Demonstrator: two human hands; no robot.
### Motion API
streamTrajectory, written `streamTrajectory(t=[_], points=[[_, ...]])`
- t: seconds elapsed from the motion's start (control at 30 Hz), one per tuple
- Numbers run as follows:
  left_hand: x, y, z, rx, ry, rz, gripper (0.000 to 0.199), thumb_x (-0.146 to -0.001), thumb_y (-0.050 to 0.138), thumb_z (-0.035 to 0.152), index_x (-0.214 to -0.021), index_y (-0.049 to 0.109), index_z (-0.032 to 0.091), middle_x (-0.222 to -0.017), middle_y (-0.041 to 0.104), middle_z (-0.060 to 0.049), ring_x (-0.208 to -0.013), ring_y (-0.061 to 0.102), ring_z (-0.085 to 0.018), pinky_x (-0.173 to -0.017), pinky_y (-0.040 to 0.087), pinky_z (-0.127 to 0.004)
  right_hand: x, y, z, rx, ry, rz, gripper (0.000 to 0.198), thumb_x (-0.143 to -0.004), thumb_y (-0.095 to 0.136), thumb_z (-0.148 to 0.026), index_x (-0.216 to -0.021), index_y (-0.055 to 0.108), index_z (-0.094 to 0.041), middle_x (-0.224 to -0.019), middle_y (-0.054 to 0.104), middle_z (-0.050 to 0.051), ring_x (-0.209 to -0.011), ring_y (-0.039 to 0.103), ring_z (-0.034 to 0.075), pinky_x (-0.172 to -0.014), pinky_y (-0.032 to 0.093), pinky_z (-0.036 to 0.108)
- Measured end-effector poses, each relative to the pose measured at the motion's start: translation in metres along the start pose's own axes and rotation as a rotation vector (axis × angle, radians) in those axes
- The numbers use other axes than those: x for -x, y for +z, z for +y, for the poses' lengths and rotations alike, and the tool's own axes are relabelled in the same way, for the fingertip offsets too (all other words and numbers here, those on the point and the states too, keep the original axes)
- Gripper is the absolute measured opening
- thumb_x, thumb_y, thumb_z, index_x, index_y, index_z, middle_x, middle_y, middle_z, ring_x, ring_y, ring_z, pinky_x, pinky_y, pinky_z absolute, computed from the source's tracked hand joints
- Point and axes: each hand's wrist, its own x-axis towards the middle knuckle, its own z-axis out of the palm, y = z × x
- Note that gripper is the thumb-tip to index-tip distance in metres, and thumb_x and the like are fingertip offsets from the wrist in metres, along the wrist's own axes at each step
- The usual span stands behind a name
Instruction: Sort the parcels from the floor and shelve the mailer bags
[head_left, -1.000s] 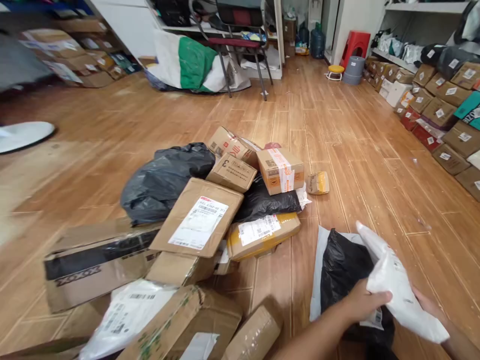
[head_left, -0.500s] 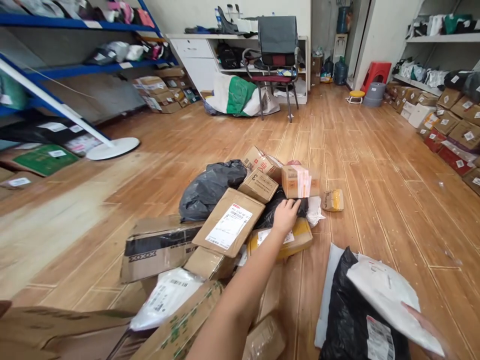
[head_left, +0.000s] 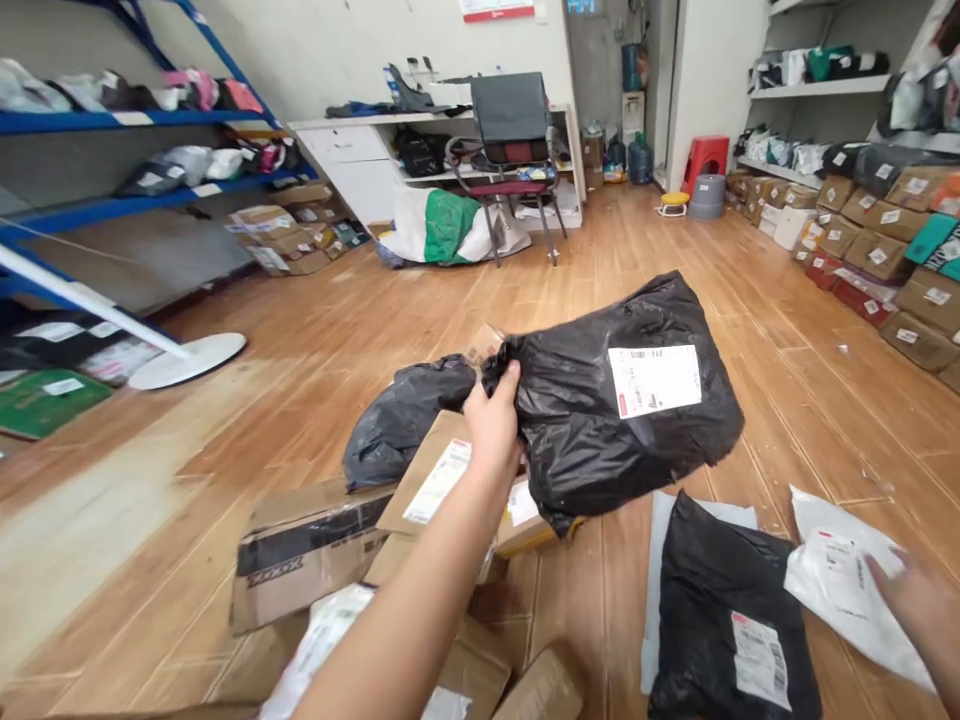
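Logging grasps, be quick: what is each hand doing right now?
Left hand: closed, gripping the black parcel bag by its edge, lifted off the pile.
Right hand: blurred, resting on the white mailer; grip cannot be told.

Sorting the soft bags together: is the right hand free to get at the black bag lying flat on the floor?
Probably yes: the right hand rests on the white mailer right beside that black bag, nothing lying between them.

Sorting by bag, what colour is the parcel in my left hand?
Black, with a white label: parcel, left hand, head view.
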Motion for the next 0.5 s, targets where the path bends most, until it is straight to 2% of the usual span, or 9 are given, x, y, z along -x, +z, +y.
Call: streamTrajectory(t=[0.07, 0.17, 0.23, 0.3, 0.37, 0.4, 0.43, 0.5], points=[[0.027, 0.004, -0.03, 0.094, -0.197, -0.009, 0.057, -0.051, 0.095, 0.049, -0.094, 0.074, 0.018, -0.096, 0.08, -0.008, -0.096, 0.075, -0.029, -0.095, 0.062, -0.046, 0.003, 0.016, -0.027, -0.175, 0.029, -0.095, 0.099, -0.052, 0.066, -0.102, -0.111, 0.078, -0.022, -0.14, 0.068, 0.031, -0.13, 0.066, 0.051, -0.107, 0.055, 0.064], [0.06, 0.011, -0.066, 0.095, -0.371, -0.059, 0.063, -0.04, 0.1, 0.05, -0.087, 0.074, 0.018, -0.085, 0.079, -0.006, -0.084, 0.075, -0.027, -0.087, 0.064, -0.044, 0.004, 0.038, -0.082, -0.637, 0.039, -0.508, 0.118, -0.049, 0.048, -0.114, -0.12, 0.076, -0.024, -0.134, 0.075, 0.022, -0.128, 0.069, 0.046, -0.109, 0.054, 0.064], [0.073, 0.016, -0.085, 0.046, -0.435, -0.153, 0.066, -0.036, 0.101, 0.055, -0.083, 0.073, 0.018, -0.08, 0.077, -0.004, -0.077, 0.074, -0.025, -0.083, 0.064, -0.042, 0.001, 0.042, -0.112, -0.736, 0.025, -0.582, 0.104, -0.058, 0.054, -0.108, -0.119, 0.077, -0.027, -0.13, 0.079, 0.016, -0.132, 0.068, 0.04, -0.113, 0.053, 0.057], [0.081, 0.021, -0.102, -0.054, -0.487, -0.306, 0.065, -0.041, 0.098, 0.061, -0.083, 0.075, 0.017, -0.08, 0.078, -0.005, -0.076, 0.074, -0.026, -0.081, 0.063, -0.042, 0.005, 0.035, -0.123, -0.706, 0.089, -0.58, 0.081, -0.06, 0.081, -0.082, -0.116, 0.078, -0.024, -0.123, 0.081, 0.014, -0.13, 0.069, 0.039, -0.117, 0.051, 0.054], [0.088, 0.027, -0.119, -0.247, -0.484, -0.494, 0.055, -0.061, 0.091, 0.061, -0.09, 0.078, 0.016, -0.09, 0.082, -0.009, -0.087, 0.077, -0.03, -0.088, 0.062, -0.045, 0.026, 0.027, -0.113, -0.649, 0.253, -0.594, 0.069, -0.051, 0.096, -0.051, -0.11, 0.08, -0.019, -0.115, 0.083, 0.015, -0.125, 0.072, 0.041, -0.118, 0.05, 0.057], [0.093, 0.031, -0.128, -0.382, -0.457, -0.584, 0.049, -0.073, 0.085, 0.057, -0.097, 0.08, 0.014, -0.098, 0.083, -0.012, -0.096, 0.078, -0.033, -0.094, 0.061, -0.047, 0.043, 0.025, -0.1, -0.634, 0.356, -0.61, 0.066, -0.047, 0.097, -0.042, -0.106, 0.08, -0.017, -0.11, 0.084, 0.016, -0.122, 0.073, 0.042, -0.118, 0.051, 0.058], [0.099, 0.037, -0.136, -0.525, -0.419, -0.673, 0.045, -0.083, 0.079, 0.051, -0.106, 0.08, 0.013, -0.108, 0.083, -0.015, -0.106, 0.077, -0.035, -0.1, 0.059, -0.049, 0.064, 0.027, -0.084, -0.638, 0.453, -0.625, 0.062, -0.046, 0.097, -0.041, -0.101, 0.081, -0.017, -0.107, 0.084, 0.016, -0.122, 0.073, 0.042, -0.118, 0.051, 0.058], [0.115, 0.052, -0.15, -0.77, -0.332, -0.857, 0.041, -0.095, 0.068, 0.041, -0.121, 0.078, 0.011, -0.125, 0.08, -0.018, -0.125, 0.072, -0.036, -0.112, 0.053, -0.049, 0.112, 0.039, -0.045, -0.695, 0.61, -0.628, 0.055, -0.048, 0.095, -0.051, -0.09, 0.082, -0.019, -0.106, 0.084, 0.015, -0.123, 0.073, 0.042, -0.119, 0.052, 0.054]])
